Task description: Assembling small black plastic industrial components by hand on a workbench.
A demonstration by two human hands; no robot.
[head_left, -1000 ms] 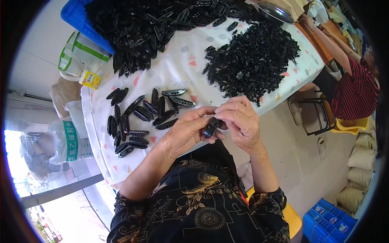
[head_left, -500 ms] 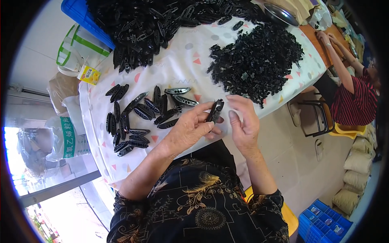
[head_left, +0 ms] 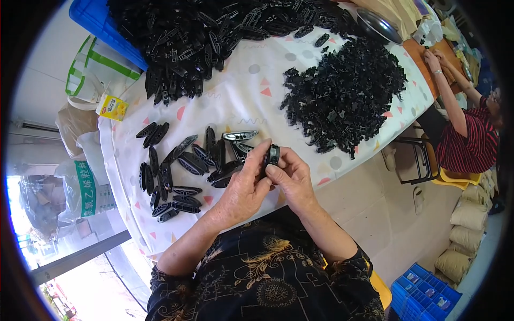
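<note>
Close to the table's front edge, a small black plastic part (head_left: 272, 155), long and shiny, stands between my two hands. My left hand (head_left: 242, 193) is closed around its left side, fingers behind it. On the other side my right hand (head_left: 293, 181) grips the same part, its thumb pressed against it. My fingers hide much of the part. Left of my hands lie several similar long black parts (head_left: 193, 162), loosely spread on the patterned white tablecloth (head_left: 235, 101). Beyond my right hand is a wide heap of tiny black pieces (head_left: 345, 96).
A large pile of long black parts (head_left: 182, 48) spills from a blue crate (head_left: 101, 27) at the far left. A yellow carton (head_left: 112, 108) stands at the left edge. A metal lid (head_left: 379, 25) lies far right, near a co-worker's hands (head_left: 435, 60). Blue crates (head_left: 425, 294) stand on the floor.
My right hand has moved left and closed on the black part, which my left hand was holding before. The part has shifted slightly left and down. The view has shifted slightly.
</note>
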